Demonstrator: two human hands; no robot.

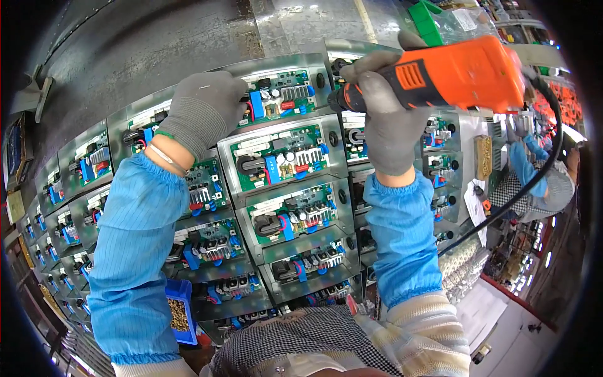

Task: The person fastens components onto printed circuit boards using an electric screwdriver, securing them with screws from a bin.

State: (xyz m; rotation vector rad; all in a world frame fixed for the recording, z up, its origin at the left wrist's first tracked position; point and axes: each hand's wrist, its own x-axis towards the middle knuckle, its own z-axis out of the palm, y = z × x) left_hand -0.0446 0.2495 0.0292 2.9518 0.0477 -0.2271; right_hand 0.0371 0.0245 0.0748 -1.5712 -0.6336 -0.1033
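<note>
My left hand (202, 107), in a grey glove, rests on the top metal tray (317, 63), which holds a green circuit board (282, 94). My right hand (386, 119), also gloved, grips an orange electric screwdriver (465, 72) with its black nose pointing left near the top tray's right edge. Both forearms wear blue sleeves. Stacked metal trays (295, 207) with green circuit boards fill the space below my hands.
More stacks of trays with boards stand at the left (75, 188) and right (440, 169). A blue bin of brass screws (179, 311) sits low left. A black cable (502, 207) runs from the screwdriver. Another person's blue-sleeved arm (527, 166) works at right.
</note>
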